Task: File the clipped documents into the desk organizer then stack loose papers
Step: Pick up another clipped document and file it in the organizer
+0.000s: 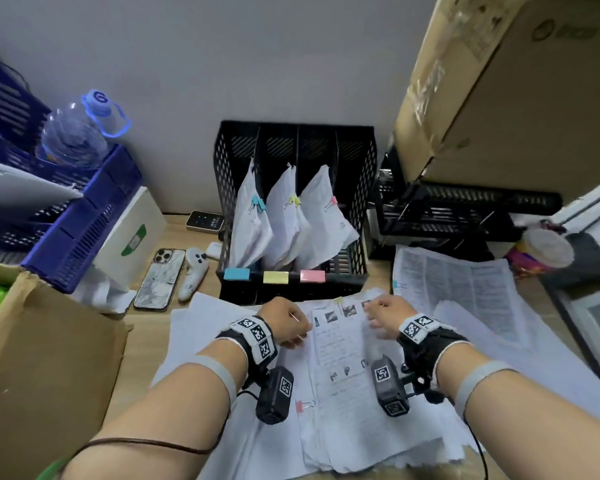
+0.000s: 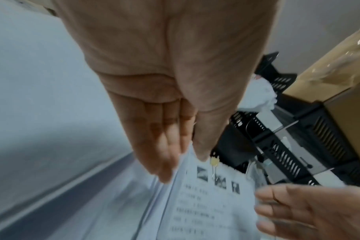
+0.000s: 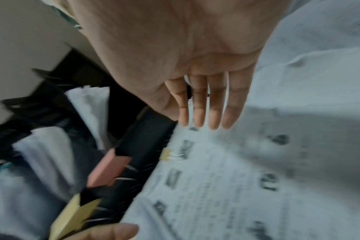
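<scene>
A printed document (image 1: 340, 358) (image 2: 206, 203) (image 3: 216, 186) with a yellow clip (image 1: 338, 301) (image 2: 213, 161) (image 3: 165, 154) on its top edge lies on a pile of loose papers (image 1: 378, 445). My left hand (image 1: 291, 327) (image 2: 183, 165) pinches its top left corner between thumb and fingers. My right hand (image 1: 378, 317) (image 3: 203, 123) reaches its straight fingers over the top right corner. Just behind stands the black desk organizer (image 1: 291, 289) (image 3: 146, 138), holding three clipped bundles above blue, yellow and pink labels. A pink clip (image 1: 303, 407) and a blue clip (image 1: 395, 285) mark other bundles in the pile.
A phone (image 1: 160, 278) and a white controller (image 1: 193, 275) lie left of the organizer, beside blue crates (image 1: 66, 216) and an open cardboard box (image 1: 32, 358). Black trays (image 1: 447, 216), a large cardboard box (image 1: 516, 81) and a cup (image 1: 548, 251) crowd the right.
</scene>
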